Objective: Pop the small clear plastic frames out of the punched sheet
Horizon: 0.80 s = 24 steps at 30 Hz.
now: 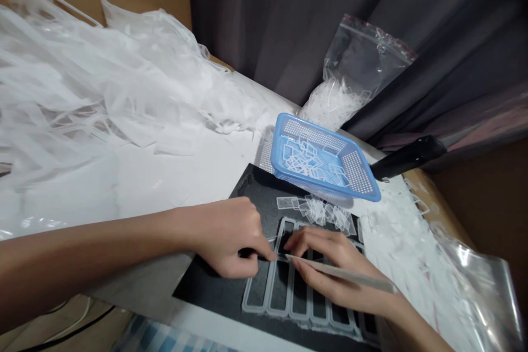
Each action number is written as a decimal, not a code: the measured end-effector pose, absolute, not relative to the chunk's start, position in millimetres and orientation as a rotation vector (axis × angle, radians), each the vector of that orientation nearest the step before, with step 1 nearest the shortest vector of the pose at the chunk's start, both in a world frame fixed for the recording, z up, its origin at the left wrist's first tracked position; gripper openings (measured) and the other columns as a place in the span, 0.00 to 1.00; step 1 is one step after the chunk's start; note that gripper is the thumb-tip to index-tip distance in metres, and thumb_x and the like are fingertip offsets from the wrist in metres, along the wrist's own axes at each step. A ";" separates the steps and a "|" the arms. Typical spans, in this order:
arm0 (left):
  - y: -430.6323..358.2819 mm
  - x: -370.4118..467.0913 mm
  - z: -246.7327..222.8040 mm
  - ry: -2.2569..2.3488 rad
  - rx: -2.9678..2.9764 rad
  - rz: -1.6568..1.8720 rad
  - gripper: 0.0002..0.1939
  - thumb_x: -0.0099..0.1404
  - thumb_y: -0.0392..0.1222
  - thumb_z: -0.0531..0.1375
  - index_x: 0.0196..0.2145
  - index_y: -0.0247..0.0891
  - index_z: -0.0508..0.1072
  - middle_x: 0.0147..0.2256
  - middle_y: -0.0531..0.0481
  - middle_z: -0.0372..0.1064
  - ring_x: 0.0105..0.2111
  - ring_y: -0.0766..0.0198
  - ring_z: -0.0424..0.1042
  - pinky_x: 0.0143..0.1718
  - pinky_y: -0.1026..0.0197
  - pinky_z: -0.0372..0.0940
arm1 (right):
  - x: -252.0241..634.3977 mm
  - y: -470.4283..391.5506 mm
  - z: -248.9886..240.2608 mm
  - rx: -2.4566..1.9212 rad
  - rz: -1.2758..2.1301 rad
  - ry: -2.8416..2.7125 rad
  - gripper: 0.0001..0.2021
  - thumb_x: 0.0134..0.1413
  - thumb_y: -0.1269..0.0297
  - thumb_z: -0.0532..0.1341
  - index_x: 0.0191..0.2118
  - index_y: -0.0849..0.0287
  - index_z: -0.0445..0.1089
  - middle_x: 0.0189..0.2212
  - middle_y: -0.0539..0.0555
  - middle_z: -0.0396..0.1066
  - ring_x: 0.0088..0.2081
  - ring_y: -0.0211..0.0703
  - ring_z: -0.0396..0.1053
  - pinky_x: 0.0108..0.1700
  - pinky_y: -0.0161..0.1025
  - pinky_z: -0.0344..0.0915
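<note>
The left hand (pixel 231 239) reaches in over the black mat (pixel 214 280), its forefinger extended to the upper left edge of the translucent slotted frame (pixel 270 286); this placement appears intended to steady the sheet beside the working point. Whether its thumb and forefinger meet, or pinch anything, cannot be determined. The right hand (pixel 330 264) has its grip closed on a slim pale tool (pixel 350 275), held low like a pen with the tip near the left forefinger, presumably for fine control; the rear end lies back toward the wrist. The slotted frame rests on the mat, beneath and beside the hands, its dark backing probably making the clear edges easier to see. Small clear rectangles (pixel 317 210) lie in a loose row just beyond the frame, within easy reach. Behind them, a blue basket (pixel 367 190) contains thin white outlines, its raised sides likely keeping them together. A zip bag (pixel 363 55) of similar pieces stands against the dark curtain (pixel 264 16). A black handle (pixel 408 158) projects beside the basket. White strips (pixel 136 71) are heaped along the far left of the desk (pixel 136 181).
</note>
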<state>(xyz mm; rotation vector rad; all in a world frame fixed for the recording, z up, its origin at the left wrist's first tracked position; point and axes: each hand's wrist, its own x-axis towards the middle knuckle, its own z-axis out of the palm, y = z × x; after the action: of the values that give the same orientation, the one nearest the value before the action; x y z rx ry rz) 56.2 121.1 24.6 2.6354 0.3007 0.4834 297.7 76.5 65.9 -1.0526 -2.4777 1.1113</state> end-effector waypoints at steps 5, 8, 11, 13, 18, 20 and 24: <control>120.6 57.2 25.7 0.323 2.604 0.492 0.22 0.48 0.31 0.57 0.40 0.43 0.81 0.22 0.53 0.76 0.21 0.61 0.72 0.23 0.62 0.60 | 286.7 64.2 66.9 -1.057 0.848 -2.576 0.05 0.63 0.73 0.54 0.37 0.59 0.66 0.36 0.57 0.72 0.39 0.45 0.71 0.41 0.41 0.71; 120.7 58.1 26.8 0.339 2.605 0.470 0.20 0.48 0.31 0.57 0.37 0.44 0.81 0.21 0.53 0.75 0.21 0.61 0.72 0.22 0.62 0.59 | 279.8 49.9 58.3 -1.057 0.512 -2.654 0.08 0.62 0.76 0.52 0.35 0.60 0.66 0.35 0.59 0.73 0.39 0.48 0.72 0.39 0.43 0.73; 120.8 58.5 26.9 0.355 2.599 0.450 0.22 0.48 0.31 0.57 0.39 0.44 0.81 0.21 0.54 0.75 0.21 0.61 0.72 0.22 0.63 0.59 | 275.4 36.1 47.5 -1.029 0.128 -2.701 0.11 0.59 0.79 0.51 0.35 0.63 0.69 0.39 0.63 0.76 0.40 0.53 0.73 0.38 0.45 0.74; 120.7 58.5 26.5 0.356 2.586 0.438 0.22 0.49 0.31 0.57 0.40 0.44 0.81 0.22 0.54 0.75 0.21 0.61 0.73 0.23 0.63 0.60 | 273.9 30.3 42.2 -1.036 -0.019 -2.708 0.12 0.58 0.80 0.50 0.36 0.64 0.70 0.43 0.64 0.76 0.41 0.55 0.73 0.39 0.46 0.74; 121.3 58.9 26.6 0.363 2.577 0.418 0.22 0.48 0.31 0.57 0.39 0.44 0.81 0.21 0.53 0.75 0.21 0.60 0.73 0.23 0.62 0.60 | 272.6 27.7 36.0 -1.058 -0.137 -2.688 0.13 0.60 0.78 0.49 0.37 0.65 0.71 0.45 0.65 0.76 0.42 0.56 0.73 0.39 0.48 0.72; 121.9 58.9 27.2 0.366 2.576 0.420 0.22 0.48 0.30 0.57 0.39 0.44 0.81 0.21 0.53 0.75 0.20 0.60 0.72 0.22 0.62 0.60 | 272.1 28.1 34.4 -1.067 -0.163 -2.687 0.13 0.61 0.78 0.48 0.37 0.64 0.70 0.45 0.65 0.76 0.40 0.56 0.73 0.37 0.48 0.71; 122.2 58.7 27.4 0.364 2.575 0.439 0.22 0.48 0.30 0.57 0.39 0.44 0.81 0.21 0.54 0.75 0.21 0.61 0.72 0.22 0.63 0.59 | 271.5 30.8 34.8 -1.065 -0.128 -2.690 0.13 0.61 0.78 0.48 0.37 0.63 0.69 0.45 0.65 0.76 0.39 0.55 0.73 0.36 0.47 0.70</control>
<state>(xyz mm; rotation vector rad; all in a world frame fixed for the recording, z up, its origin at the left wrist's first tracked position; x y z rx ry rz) 58.7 122.2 27.4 2.5755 0.3641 0.4389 271.5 30.8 34.8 -1.0651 -2.6899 -0.1282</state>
